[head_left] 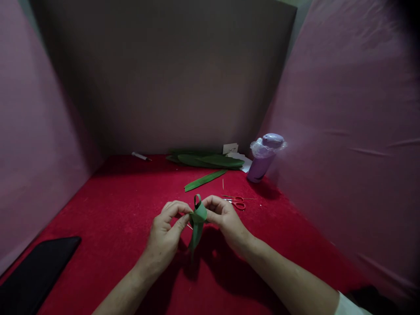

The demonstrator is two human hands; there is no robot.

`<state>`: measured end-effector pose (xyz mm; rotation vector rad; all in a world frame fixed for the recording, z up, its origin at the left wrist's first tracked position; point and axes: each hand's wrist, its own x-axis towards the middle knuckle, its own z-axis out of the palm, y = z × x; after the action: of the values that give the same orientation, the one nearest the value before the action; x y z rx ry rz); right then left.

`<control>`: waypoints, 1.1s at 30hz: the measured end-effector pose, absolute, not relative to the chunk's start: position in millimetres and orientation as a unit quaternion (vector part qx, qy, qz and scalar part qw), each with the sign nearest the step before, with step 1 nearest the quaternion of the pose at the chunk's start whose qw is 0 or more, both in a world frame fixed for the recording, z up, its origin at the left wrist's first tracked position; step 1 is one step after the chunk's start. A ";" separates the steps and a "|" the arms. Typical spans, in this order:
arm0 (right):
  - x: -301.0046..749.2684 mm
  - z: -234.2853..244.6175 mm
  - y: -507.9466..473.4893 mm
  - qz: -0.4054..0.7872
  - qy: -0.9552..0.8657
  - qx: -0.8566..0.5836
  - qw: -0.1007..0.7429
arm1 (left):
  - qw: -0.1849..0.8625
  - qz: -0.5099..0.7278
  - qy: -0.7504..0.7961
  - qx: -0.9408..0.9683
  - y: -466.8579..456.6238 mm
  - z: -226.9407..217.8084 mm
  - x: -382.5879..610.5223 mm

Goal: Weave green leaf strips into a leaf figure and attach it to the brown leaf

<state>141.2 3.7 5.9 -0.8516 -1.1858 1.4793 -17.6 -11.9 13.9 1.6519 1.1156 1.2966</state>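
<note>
Between my two hands, just above the red cloth, is a folded green leaf [198, 215] with a small loop at its top and a long tail hanging down. My left hand [166, 228] pinches its left side between thumb and fingers. On the other side my right hand [225, 218] grips the leaf near the loop, fingertips partly behind it. A thin pale stick, probably a toothpick [189, 226], shows beside the left thumb; whether it is held or lying on the cloth I cannot tell.
Red-handled scissors [239, 203] lie beyond my right hand, near thin sticks [223, 183]. Farther back are a single leaf strip [205, 180], a leaf pile [206, 160], white cards [230, 148], a purple tumbler [260, 168] and a syringe-like item [140, 155]. A black flat object [39, 271] rests front left.
</note>
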 end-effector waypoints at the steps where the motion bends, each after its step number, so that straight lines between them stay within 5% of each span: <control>1: 141.7 6.2 4.0 0.617 -0.494 -0.351 0.502 | 0.369 0.500 0.433 0.653 -12.2 14.7 -18.1; 12: 142.9 3.0 5.1 0.687 -0.431 -0.323 0.487 | 0.493 0.483 0.423 0.587 -9.0 13.5 -18.1; 33: 145.7 5.1 6.0 0.701 -0.428 -0.325 0.469 | 0.306 0.472 0.387 0.730 -9.6 11.4 -18.2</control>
<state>145.7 6.0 5.1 -0.7958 -1.0493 1.7174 -18.2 -9.6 11.4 1.9332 1.0245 1.2502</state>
